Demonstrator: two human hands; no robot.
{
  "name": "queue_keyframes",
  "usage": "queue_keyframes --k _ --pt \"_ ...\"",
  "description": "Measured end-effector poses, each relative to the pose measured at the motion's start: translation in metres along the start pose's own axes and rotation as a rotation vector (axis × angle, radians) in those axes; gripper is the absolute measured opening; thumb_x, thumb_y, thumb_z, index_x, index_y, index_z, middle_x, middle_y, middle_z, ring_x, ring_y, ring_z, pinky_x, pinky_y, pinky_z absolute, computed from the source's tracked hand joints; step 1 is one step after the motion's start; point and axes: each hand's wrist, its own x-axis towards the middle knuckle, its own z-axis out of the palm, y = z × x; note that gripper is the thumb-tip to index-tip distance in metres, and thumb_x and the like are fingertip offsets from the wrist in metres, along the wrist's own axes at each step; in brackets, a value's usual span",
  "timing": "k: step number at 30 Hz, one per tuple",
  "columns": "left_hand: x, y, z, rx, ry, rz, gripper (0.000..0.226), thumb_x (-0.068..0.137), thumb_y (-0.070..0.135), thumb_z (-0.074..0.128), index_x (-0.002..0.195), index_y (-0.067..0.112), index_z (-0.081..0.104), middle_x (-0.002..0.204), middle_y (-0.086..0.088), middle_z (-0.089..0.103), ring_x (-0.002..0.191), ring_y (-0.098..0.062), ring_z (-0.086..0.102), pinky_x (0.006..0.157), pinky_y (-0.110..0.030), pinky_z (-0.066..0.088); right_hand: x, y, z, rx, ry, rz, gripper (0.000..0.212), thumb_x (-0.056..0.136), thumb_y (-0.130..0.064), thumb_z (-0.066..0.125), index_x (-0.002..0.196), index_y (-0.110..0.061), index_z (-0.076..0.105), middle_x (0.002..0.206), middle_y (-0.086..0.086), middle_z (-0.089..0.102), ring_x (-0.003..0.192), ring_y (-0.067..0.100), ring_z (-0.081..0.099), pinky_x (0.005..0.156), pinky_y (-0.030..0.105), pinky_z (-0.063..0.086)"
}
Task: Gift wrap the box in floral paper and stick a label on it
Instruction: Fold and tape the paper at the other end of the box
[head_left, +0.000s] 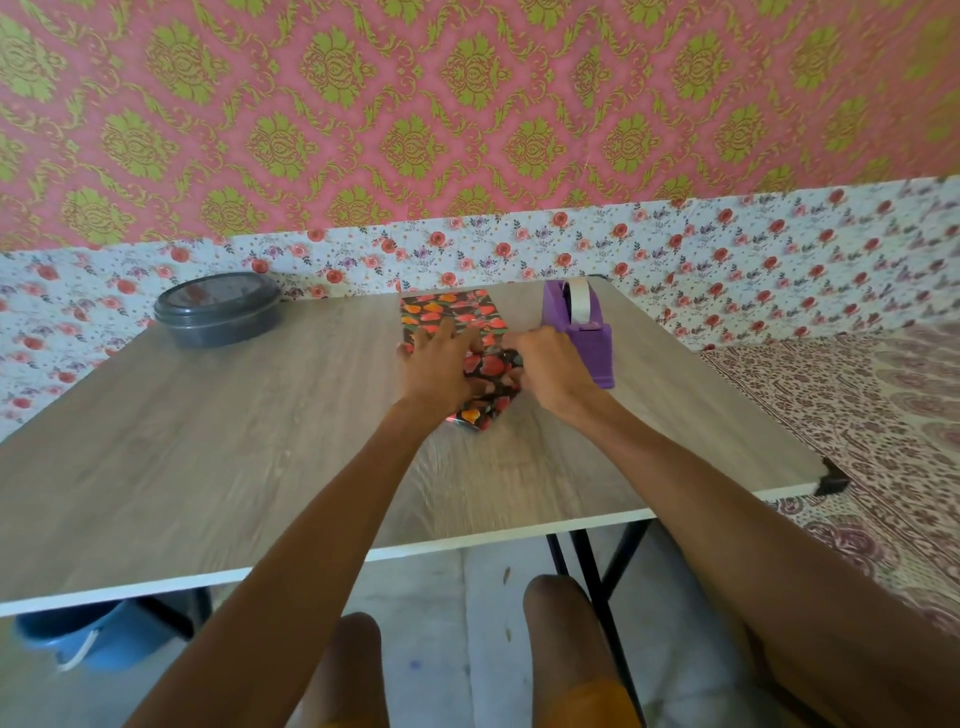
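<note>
Tin (218, 309) is set at the upper left of the table (208, 441), clear of the work. The box (452, 312), covered in floral paper (488, 366), is placed at centre frame and pinned by the left hand (439, 366), spread flat, so the paper cannot shift. The right hand (545, 364) is curled at the seam; whether anything is pinched cannot be told. The dispenser (584, 327) is set just right, within reach.
</note>
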Motion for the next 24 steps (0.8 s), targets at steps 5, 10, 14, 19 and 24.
queue_keyframes --k 5,10,14,19,24 --pt "0.002 -0.008 -0.006 0.035 -0.104 0.072 0.075 0.076 0.018 0.079 0.139 0.03 0.041 0.142 -0.007 0.035 0.131 -0.038 0.033 0.105 -0.06 0.035 -0.001 0.005 0.002 0.005 -0.004 -0.007 0.042 0.079 -0.005 0.078 0.119 -0.012 0.068 0.102 0.013 0.071 0.088 0.026 0.07 0.077 0.031 0.054" --pt "-0.002 -0.002 0.001 0.024 -0.05 0.022 0.064 0.073 0.045 0.08 0.127 0.031 0.048 0.139 -0.004 0.039 0.129 -0.036 0.038 0.103 -0.058 0.035 -0.003 0.009 0.011 -0.012 0.014 -0.011 0.051 0.078 -0.003 0.077 0.126 -0.014 0.064 0.105 0.014 0.068 0.092 0.029 0.068 0.081 0.035 0.055" --pt "-0.001 0.004 -0.002 0.055 -0.051 0.013 0.066 0.077 0.032 0.08 0.131 0.03 0.044 0.142 -0.006 0.035 0.132 -0.039 0.034 0.105 -0.057 0.033 -0.001 0.01 0.013 -0.021 0.018 -0.011 0.051 0.079 -0.006 0.077 0.127 -0.013 0.062 0.107 0.013 0.066 0.094 0.03 0.066 0.081 0.036 0.055" --pt "0.002 -0.009 -0.014 -0.066 -0.155 0.087 0.065 0.073 0.016 0.081 0.129 0.028 0.05 0.14 -0.009 0.037 0.131 -0.037 0.033 0.107 -0.06 0.033 -0.002 0.012 0.017 0.065 0.025 0.042 0.057 0.081 -0.006 0.073 0.133 -0.016 0.054 0.107 0.011 0.065 0.096 0.028 0.066 0.081 0.035 0.055" --pt "-0.003 -0.027 -0.024 -0.398 -0.069 0.138 0.06 0.066 -0.003 0.081 0.121 0.016 0.068 0.122 -0.011 0.063 0.112 -0.025 0.057 0.096 -0.036 0.047 0.002 0.01 0.02 0.398 -0.034 0.352 0.055 0.078 -0.025 0.082 0.125 -0.01 0.057 0.111 0.004 0.068 0.102 0.02 0.064 0.083 0.031 0.053"
